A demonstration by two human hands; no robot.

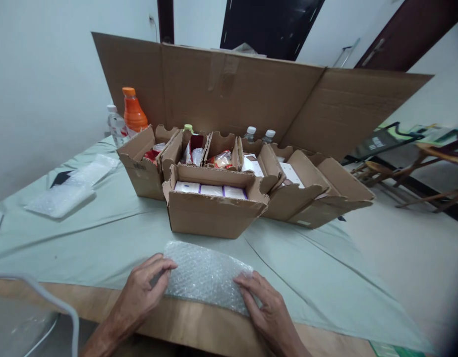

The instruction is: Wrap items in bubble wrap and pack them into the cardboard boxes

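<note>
A sheet of clear bubble wrap (204, 272) lies on the pale green cloth (113, 233) near the table's front edge. My left hand (142, 290) rests on its left end, fingers curled round the edge and pinching it. My right hand (268, 310) presses on its right end with the fingers bent over the wrap. Just behind the wrap stands an open cardboard box (214, 208) with white, purple-edged packets in a row inside.
Several more open cardboard boxes (311, 198) with packets stand behind, backed by a large upright cardboard sheet (251, 94). An orange bottle (134, 114) and clear bottles (115, 126) stand at back left. More bubble wrap (60, 198) lies at left. Wooden chairs (429, 168) are at right.
</note>
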